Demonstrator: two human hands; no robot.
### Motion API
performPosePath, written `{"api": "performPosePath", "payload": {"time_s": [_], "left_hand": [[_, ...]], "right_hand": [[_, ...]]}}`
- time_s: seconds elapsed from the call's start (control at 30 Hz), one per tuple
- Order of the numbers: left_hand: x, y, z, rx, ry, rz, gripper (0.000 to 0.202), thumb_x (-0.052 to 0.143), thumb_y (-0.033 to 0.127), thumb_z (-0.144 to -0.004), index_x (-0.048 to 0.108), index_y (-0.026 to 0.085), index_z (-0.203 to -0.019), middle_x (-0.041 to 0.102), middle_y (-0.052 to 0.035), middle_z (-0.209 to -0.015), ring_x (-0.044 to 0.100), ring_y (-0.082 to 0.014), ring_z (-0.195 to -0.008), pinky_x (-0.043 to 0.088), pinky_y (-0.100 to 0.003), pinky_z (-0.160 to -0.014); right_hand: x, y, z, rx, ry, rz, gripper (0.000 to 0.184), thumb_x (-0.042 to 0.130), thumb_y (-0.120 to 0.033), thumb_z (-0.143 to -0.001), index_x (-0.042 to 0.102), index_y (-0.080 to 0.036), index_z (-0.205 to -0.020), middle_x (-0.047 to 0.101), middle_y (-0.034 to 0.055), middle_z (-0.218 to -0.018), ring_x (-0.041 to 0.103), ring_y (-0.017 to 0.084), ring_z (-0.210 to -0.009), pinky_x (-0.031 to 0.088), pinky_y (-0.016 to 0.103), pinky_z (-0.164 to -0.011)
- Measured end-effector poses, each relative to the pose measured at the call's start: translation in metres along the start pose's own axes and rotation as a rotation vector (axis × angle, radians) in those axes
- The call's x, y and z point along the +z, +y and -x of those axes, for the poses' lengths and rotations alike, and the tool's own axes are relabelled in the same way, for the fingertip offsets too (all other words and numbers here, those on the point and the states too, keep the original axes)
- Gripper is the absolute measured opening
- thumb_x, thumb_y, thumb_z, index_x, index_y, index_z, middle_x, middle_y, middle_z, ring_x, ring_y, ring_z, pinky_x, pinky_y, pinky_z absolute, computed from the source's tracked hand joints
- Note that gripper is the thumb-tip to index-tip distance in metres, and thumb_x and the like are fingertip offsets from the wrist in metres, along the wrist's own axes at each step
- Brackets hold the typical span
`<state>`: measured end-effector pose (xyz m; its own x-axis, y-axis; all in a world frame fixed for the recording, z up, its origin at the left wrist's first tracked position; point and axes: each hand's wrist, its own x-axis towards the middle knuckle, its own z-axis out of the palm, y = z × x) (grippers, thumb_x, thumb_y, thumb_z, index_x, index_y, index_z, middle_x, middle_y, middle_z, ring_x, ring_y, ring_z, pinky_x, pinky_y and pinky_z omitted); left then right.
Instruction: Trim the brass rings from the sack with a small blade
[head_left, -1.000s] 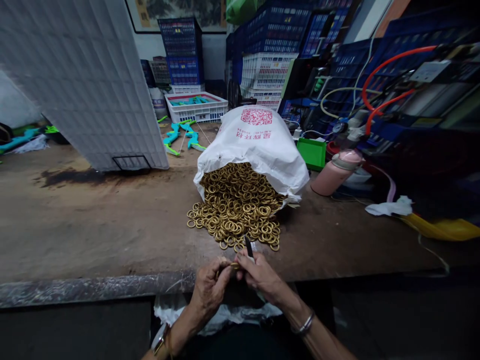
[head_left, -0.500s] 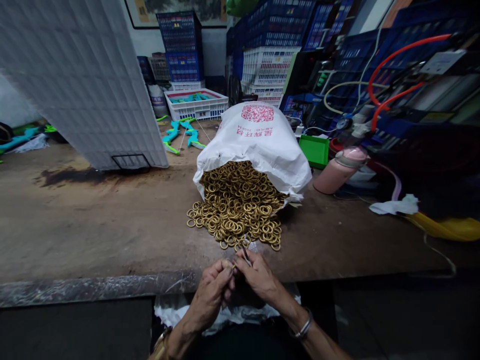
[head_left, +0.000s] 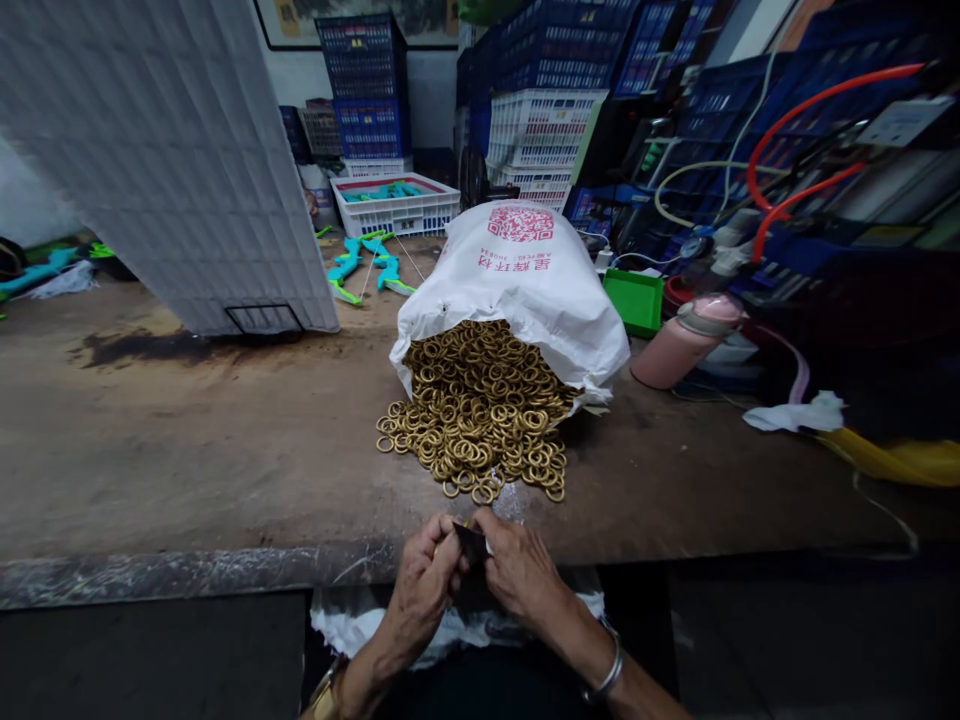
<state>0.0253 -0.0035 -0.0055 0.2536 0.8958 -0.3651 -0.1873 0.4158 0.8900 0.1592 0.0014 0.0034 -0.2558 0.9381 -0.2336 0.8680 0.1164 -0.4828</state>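
My left hand [head_left: 427, 572] is closed at the table's front edge, its thumb and fingers pinching a small gold ring that is mostly hidden. My right hand [head_left: 523, 565] grips a small knife with a dark, flat blade [head_left: 470, 541]. That blade lies across the gap between my hands, close against the left fingertips. Just beyond them, a pile of gold rings [head_left: 469, 450] spills onto the table from the mouth of a white sack [head_left: 517, 270] with red print.
On the brown wooden table [head_left: 225, 450], a tall pale panel [head_left: 225, 180] stands left. Turquoise-and-green toy bows [head_left: 386, 265] lie near a white crate [head_left: 401, 212]. A green tray [head_left: 634, 302] and pink bottle [head_left: 686, 342] stand right. Blue crates [head_left: 367, 85] are stacked behind.
The dark blade has turned from pointing up by my right fingers to lying flat between both hands. My right wrist has rotated slightly. The left hand stays nearly in place.
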Motion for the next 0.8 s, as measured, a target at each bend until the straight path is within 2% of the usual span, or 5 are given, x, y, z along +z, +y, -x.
{"api": "performPosePath", "payload": {"time_s": [0.2, 0.3, 0.47, 0.6, 0.8], "left_hand": [[-0.003, 0.003, 0.012, -0.009, -0.082, 0.023, 0.03, 0.053, 0.045, -0.075, 0.044, 0.017, -0.067, 0.044, 0.0072, -0.049, 0.032, -0.0019, -0.035, 0.022, -0.014, -0.034], [-0.003, 0.004, 0.016, -0.06, -0.167, 0.157, 0.027, 0.054, 0.042, -0.076, 0.046, 0.017, -0.071, 0.045, 0.0069, -0.046, 0.031, -0.0022, -0.033, 0.02, -0.014, -0.032], [-0.004, 0.007, 0.008, -0.158, -0.124, 0.373, 0.029, 0.056, 0.043, -0.073, 0.047, 0.016, -0.069, 0.053, 0.0018, -0.061, 0.037, -0.0033, -0.037, 0.022, -0.014, -0.031], [-0.008, 0.007, 0.006, -0.167, -0.136, 0.382, 0.025, 0.054, 0.038, -0.076, 0.049, 0.014, -0.071, 0.053, 0.0005, -0.061, 0.037, -0.0028, -0.038, 0.023, -0.015, -0.033], [-0.016, 0.006, 0.002, -0.217, -0.171, 0.587, 0.02, 0.058, 0.028, -0.072, 0.05, 0.019, -0.088, 0.055, 0.0003, -0.067, 0.046, -0.0066, -0.046, 0.023, -0.014, -0.034]], "right_hand": [[-0.002, 0.014, -0.005, 0.103, 0.058, 0.139, 0.033, 0.039, -0.003, -0.065, 0.051, -0.016, -0.092, 0.063, 0.0049, -0.072, 0.056, 0.015, -0.063, 0.026, 0.023, -0.055], [-0.003, 0.03, -0.01, 0.148, 0.18, 0.108, 0.031, 0.039, -0.003, -0.066, 0.051, -0.017, -0.091, 0.063, 0.005, -0.074, 0.057, 0.016, -0.068, 0.029, 0.023, -0.057], [0.0, 0.041, -0.022, 0.16, 0.369, -0.003, 0.019, 0.041, -0.015, -0.077, 0.05, -0.02, -0.093, 0.064, 0.0033, -0.082, 0.059, 0.016, -0.073, 0.033, 0.022, -0.06], [0.001, 0.034, -0.03, 0.163, 0.361, 0.053, 0.019, 0.046, -0.02, -0.078, 0.049, -0.021, -0.097, 0.065, 0.003, -0.082, 0.06, 0.016, -0.071, 0.031, 0.022, -0.059], [-0.002, 0.03, -0.034, 0.181, 0.331, 0.114, 0.016, 0.046, -0.014, -0.077, 0.052, -0.021, -0.09, 0.064, 0.0022, -0.075, 0.059, 0.015, -0.068, 0.028, 0.023, -0.057]]}}
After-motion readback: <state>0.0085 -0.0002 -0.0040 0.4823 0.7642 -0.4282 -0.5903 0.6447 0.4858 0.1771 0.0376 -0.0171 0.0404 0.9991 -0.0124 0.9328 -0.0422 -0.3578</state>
